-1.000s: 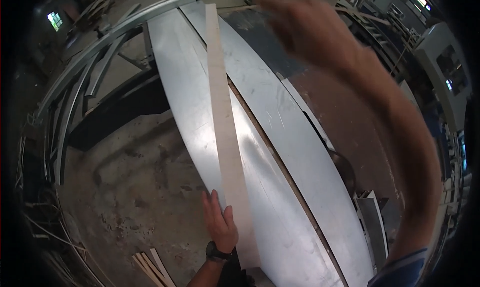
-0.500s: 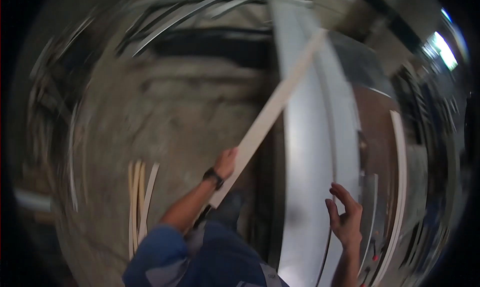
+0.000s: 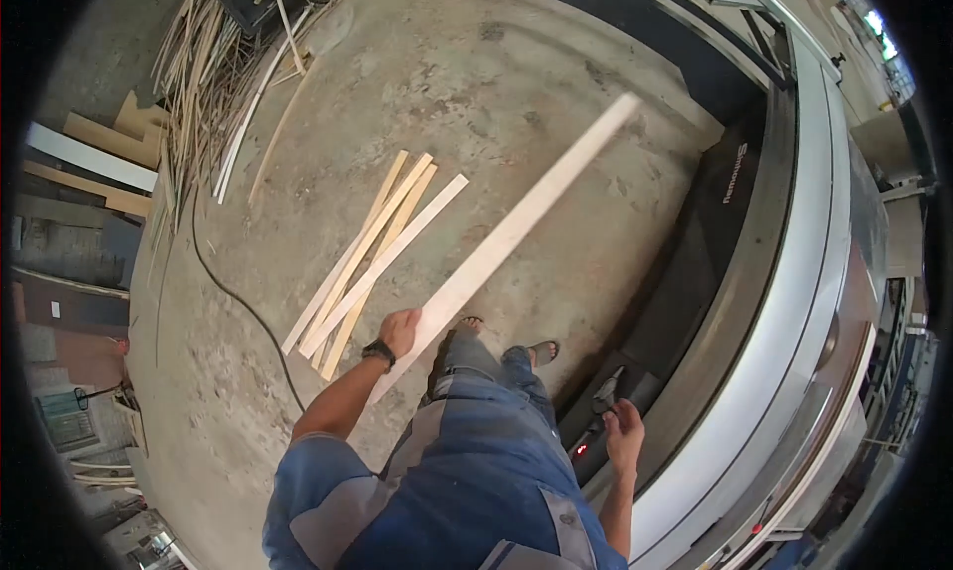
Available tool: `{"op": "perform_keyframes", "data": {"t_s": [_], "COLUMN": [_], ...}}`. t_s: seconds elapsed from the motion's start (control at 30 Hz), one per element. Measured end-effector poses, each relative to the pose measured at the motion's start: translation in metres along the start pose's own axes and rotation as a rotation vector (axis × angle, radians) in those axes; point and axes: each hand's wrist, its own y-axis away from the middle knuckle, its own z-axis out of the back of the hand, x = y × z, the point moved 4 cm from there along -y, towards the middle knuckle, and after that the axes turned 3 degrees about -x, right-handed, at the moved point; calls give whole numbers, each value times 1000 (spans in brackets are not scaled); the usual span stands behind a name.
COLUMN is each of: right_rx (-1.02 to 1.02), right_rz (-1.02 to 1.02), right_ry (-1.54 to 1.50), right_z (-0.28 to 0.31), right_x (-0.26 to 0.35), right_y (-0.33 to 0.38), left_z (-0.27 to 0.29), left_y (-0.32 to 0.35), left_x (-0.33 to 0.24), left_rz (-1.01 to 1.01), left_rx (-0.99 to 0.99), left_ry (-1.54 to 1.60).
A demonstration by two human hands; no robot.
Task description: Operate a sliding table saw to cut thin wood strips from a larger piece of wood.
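Note:
In my left hand (image 3: 399, 334) is a long pale wooden strip (image 3: 516, 222), gripped near its lower end. The strip slants up and to the right over the floor, its far end blurred. My right hand (image 3: 623, 439) hangs beside the machine's dark lower side, fingers loosely bent and no object seen in them. Just beyond its fingertips is a dark grey handle-like fitting (image 3: 606, 391); whether they touch it is unclear. Several narrow wooden strips (image 3: 382, 257) lie loosely crossed on the floor, left of the held one.
A long machine with a silver metal table (image 3: 784, 371) runs along my right. Its dark frame (image 3: 655, 19) crosses the far side. A black cable (image 3: 233, 294) lies on the floor at left. Thin offcuts (image 3: 194, 83) are heaped at the far left, near stacked boards (image 3: 89, 158).
The view has swung left, toward the floor strips. The held strip is now over the floor instead of across the metal table. My right hand is now beside the machine's lower side.

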Motion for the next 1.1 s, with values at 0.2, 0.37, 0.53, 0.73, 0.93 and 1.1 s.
{"op": "perform_keyframes", "data": {"t_s": [0.2, 0.37, 0.53, 0.73, 0.93, 1.1], "right_rx": [-25, 39, -153, -419, -1222, -1782], "right_rz": [-35, -69, 5, 128, 237, 79], "right_ry": [266, 520, 458, 300, 48, -52], "right_z": [-64, -98, -59, 28, 259, 481], "right_x": [-67, -28, -21, 11, -24, -196], "right_y": [36, 63, 95, 181, 317, 419], "left_z": [71, 65, -61, -126, -213, -303], "left_y": [24, -31, -138, -126, 230, 388], "left_x": [220, 247, 99, -121, -445, -447], "left_rz": [-442, -781, -784, -714, -1360, -1692], "left_rx": [-219, 172, 366, 404, 832, 838], "left_ry": [-274, -101, -98, 16, 223, 95]}}
